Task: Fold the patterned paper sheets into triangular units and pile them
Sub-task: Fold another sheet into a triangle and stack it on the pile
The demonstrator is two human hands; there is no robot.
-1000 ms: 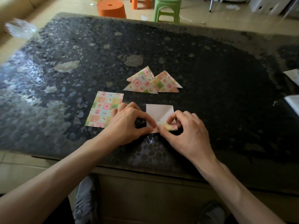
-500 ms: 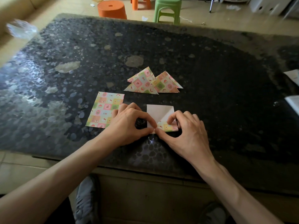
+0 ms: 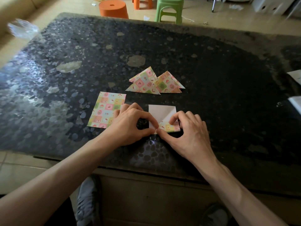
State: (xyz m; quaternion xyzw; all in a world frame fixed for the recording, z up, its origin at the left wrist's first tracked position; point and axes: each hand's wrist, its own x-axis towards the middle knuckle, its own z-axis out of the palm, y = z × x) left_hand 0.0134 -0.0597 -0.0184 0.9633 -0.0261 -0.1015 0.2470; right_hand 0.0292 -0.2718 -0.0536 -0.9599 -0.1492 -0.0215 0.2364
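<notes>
A paper sheet (image 3: 160,111) lies white side up near the table's front edge, its near corner folded over so a patterned flap shows. My left hand (image 3: 130,126) pinches the sheet's near left corner between thumb and forefinger. My right hand (image 3: 187,131) pinches the patterned flap, thumb at the fold's tip, fingers curled over the flap's right end. A flat patterned sheet (image 3: 105,110) lies to the left, partly under my left hand. Two folded patterned triangles (image 3: 154,83) lie overlapping farther back.
The dark pebble-patterned table (image 3: 211,79) spreads wide around the papers. White papers (image 3: 295,75) sit at the right edge. A crumpled clear wrapper (image 3: 22,29) lies at the far left. Orange stools (image 3: 114,8) and a green stool (image 3: 169,8) stand beyond the table.
My right thumb has slid slightly left along the folded edge toward the left hand's fingertips. The left hand and the other papers have not moved.
</notes>
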